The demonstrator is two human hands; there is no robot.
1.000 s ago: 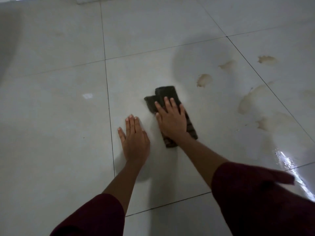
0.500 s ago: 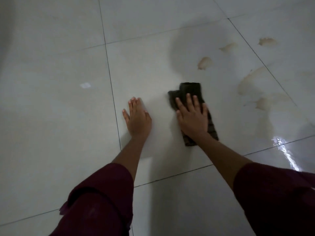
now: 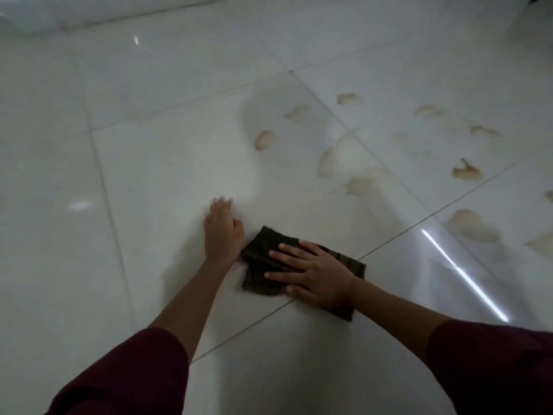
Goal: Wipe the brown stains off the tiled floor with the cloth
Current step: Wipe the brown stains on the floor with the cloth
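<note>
Now our right hand [image 3: 318, 272] lies flat on the cloth [image 3: 263, 250], which has slid back beside the grout line, away from the stains [image 3: 335, 160]; left hand [image 3: 223, 232], blurred, seems flat on the floor [image 3: 149, 163]. Stains still untouched.

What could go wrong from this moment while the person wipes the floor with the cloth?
1. The brown stains lie well beyond the dark cloth; wiping here may miss them.
2. The right hand only presses flat on the cloth, so it may bunch or slip out.
3. The left hand leans on glossy, possibly wet tile and might slide.
</note>
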